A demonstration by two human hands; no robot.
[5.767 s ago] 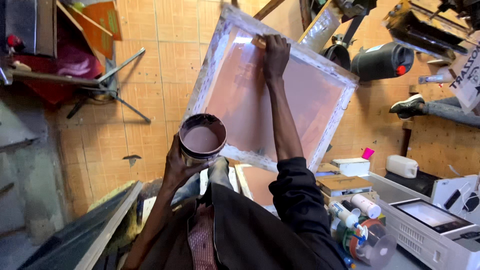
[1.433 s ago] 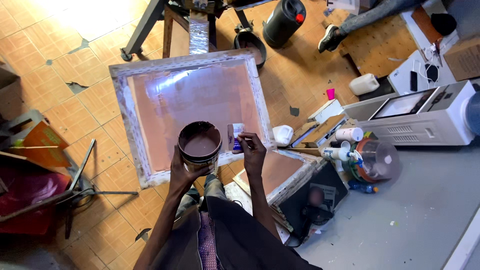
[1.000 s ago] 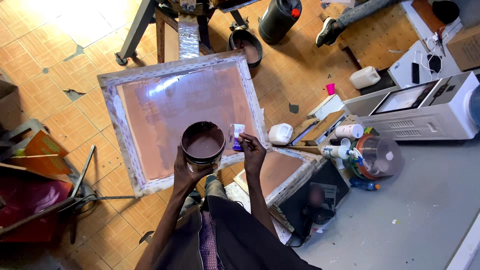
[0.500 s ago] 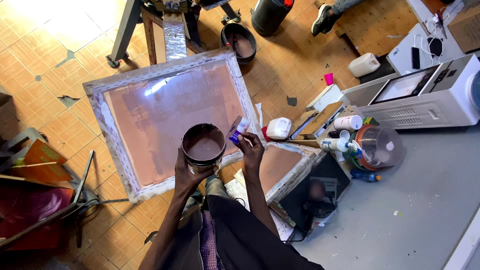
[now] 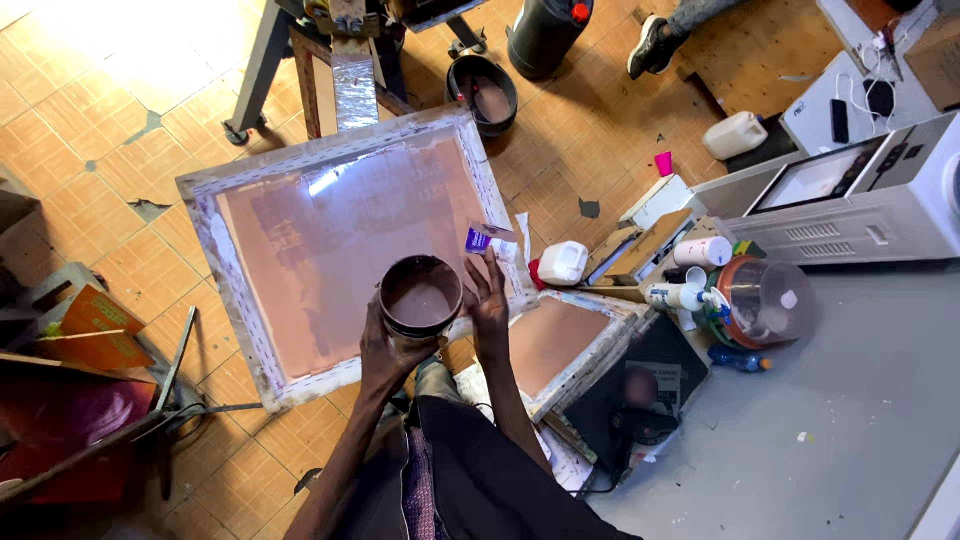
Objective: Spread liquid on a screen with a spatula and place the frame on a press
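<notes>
White jug (image 5: 562,263) mid-frame, another (image 5: 735,135) upper right, white labelled bottles (image 5: 700,252) right of centre, grey printer screen (image 5: 812,179) far right

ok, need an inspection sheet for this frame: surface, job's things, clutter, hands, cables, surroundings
Surface: orange tiled floor, chipped in places; grey floor to the right.
Job's things: large framed screen coated pink, propped at a tilt; round tub of brownish paste; small card with a purple end.
Clutter: second framed screen, white jugs, bottles, clear lidded container.
Hands: left hand grips the tub; right hand holds the card at its fingertips.
Cables: thin cord by the dark box.
Surroundings: white machine, black bucket, another person's shoe.
</notes>
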